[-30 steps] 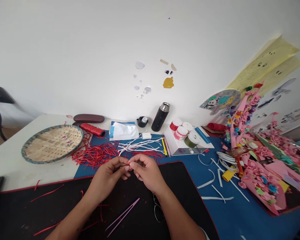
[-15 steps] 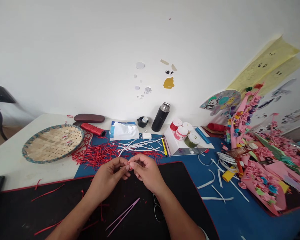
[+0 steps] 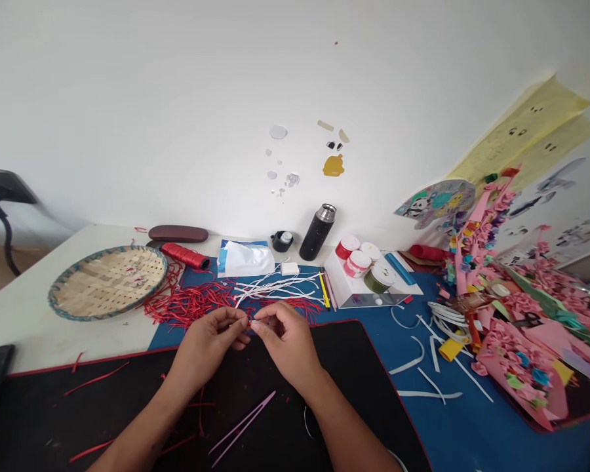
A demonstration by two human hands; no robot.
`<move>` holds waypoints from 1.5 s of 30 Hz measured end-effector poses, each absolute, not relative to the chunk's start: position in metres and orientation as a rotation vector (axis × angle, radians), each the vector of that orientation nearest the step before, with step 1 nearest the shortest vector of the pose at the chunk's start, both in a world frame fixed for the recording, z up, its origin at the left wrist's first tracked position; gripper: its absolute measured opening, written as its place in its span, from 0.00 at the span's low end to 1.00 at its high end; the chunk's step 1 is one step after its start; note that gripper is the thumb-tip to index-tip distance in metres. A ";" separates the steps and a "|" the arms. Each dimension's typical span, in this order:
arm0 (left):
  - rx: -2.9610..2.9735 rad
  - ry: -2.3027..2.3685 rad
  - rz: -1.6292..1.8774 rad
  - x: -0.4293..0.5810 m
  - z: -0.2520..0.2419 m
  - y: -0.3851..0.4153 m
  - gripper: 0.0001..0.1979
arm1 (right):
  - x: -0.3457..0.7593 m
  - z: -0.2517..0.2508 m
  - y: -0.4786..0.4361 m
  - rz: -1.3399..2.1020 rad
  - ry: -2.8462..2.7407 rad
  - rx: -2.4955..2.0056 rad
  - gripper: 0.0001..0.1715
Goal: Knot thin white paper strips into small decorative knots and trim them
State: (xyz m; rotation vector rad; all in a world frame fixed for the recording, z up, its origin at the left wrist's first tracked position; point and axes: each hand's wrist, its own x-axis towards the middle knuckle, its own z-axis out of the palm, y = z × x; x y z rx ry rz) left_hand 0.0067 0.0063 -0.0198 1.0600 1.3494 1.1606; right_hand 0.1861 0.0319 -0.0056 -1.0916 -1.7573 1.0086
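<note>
- Left hand (image 3: pixel 204 347) and right hand (image 3: pixel 288 344) meet above a black desk mat (image 3: pixel 364 354), pinching a tiny red paper strip (image 3: pixel 249 322)
- 6 o'clock: pink tweezers (image 3: pixel 243 426) lie on the mat
- 10 o'clock: woven bamboo tray (image 3: pixel 108 282)
- 11 o'clock: tangled red paper strips (image 3: pixel 189 305)
- 12 o'clock: loose white paper strips (image 3: pixel 275 287)
- 3 o'clock: heaped pink paper flower crafts (image 3: pixel 521 334)

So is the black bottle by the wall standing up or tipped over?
It's standing upright. The black flask sits on its base on the white tabletop, with its silver top uppermost, not lying on its side.
</note>
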 end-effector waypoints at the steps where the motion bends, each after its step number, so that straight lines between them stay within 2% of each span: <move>1: 1.053 1.355 1.165 0.007 -0.019 0.006 0.22 | 0.186 -0.005 0.031 0.974 -1.795 -1.093 0.02; 9: 1.127 1.390 1.186 0.012 -0.017 0.001 0.18 | 0.183 -0.011 0.029 0.816 -1.882 -1.108 0.05; 17: 1.158 1.413 1.172 0.014 -0.016 0.001 0.19 | 0.182 -0.013 0.029 0.800 -1.882 -1.080 0.05; 22: 1.144 1.410 1.191 0.015 -0.016 0.002 0.19 | 0.182 -0.013 0.028 0.809 -1.843 -1.121 0.02; 40: 1.096 1.370 1.164 0.014 -0.019 0.003 0.22 | 0.180 -0.017 0.029 0.651 -1.971 -1.084 0.09; 45: 1.120 1.379 1.157 0.014 -0.022 0.002 0.19 | 0.182 -0.017 0.029 0.622 -2.019 -1.083 0.09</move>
